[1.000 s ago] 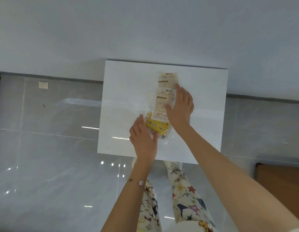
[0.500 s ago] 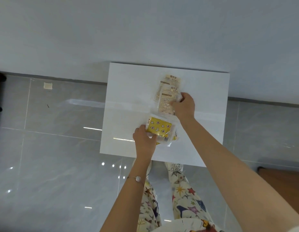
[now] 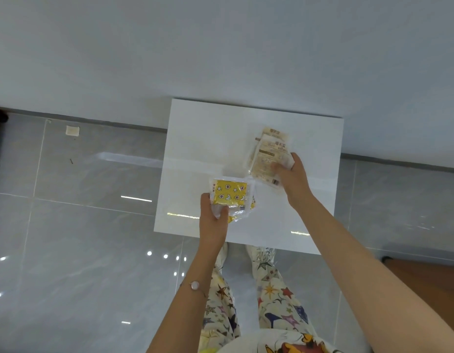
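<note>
Left hand [image 3: 212,220] pinches yellow packet [image 3: 229,193] at its near-left corner; right hand [image 3: 292,178] grips beige packets [image 3: 267,159], print illegible.

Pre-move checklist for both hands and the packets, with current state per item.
1. Left hand grips yellow packet at its near edge: ok.
2. Right hand grips beige packets: ok.
3. Yellow packet apart from beige packets: cannot tell, their corners meet or nearly meet.
4. Count of beige packets in the grip: cannot tell, at least two overlap.
5. Packets lifted off the table: cannot tell.
6. Bare table space left of the packets for set-down: ok.
</note>
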A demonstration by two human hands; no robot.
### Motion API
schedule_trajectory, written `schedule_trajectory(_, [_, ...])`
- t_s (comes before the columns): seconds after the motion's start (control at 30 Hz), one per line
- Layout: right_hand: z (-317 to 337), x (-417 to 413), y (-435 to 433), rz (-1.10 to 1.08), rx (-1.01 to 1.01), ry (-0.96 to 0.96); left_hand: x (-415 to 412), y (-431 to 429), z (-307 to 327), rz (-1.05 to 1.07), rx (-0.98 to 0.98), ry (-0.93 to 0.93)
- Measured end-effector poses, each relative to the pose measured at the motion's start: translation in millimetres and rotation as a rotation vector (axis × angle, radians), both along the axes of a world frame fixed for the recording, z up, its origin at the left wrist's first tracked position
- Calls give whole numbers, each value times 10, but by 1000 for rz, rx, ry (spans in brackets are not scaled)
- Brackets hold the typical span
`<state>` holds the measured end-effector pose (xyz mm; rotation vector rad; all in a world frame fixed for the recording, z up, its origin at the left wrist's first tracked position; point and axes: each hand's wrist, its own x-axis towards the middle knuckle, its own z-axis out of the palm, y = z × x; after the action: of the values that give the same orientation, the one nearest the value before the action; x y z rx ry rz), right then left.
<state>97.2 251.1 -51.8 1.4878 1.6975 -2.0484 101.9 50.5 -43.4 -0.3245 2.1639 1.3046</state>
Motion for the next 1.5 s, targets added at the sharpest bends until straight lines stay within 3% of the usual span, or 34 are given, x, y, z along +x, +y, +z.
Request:
schedule_trajectory(0.3, [627, 323, 45, 53, -111, -16, -248, -401, 712, -15, 133, 18])
schedule_trajectory(0.8, [3269, -271, -839, 519, 43, 186, -16, -1318, 3092, 466, 301, 168])
schedule_trajectory(1.1, [4182, -794, -2329, 765, -74, 310, 274, -2750, 3795, 890, 377, 290])
schedule_trajectory(1.5, [4505, -1077, -5039, 1055, -250, 343, 854, -4983, 4059, 1254, 323, 456])
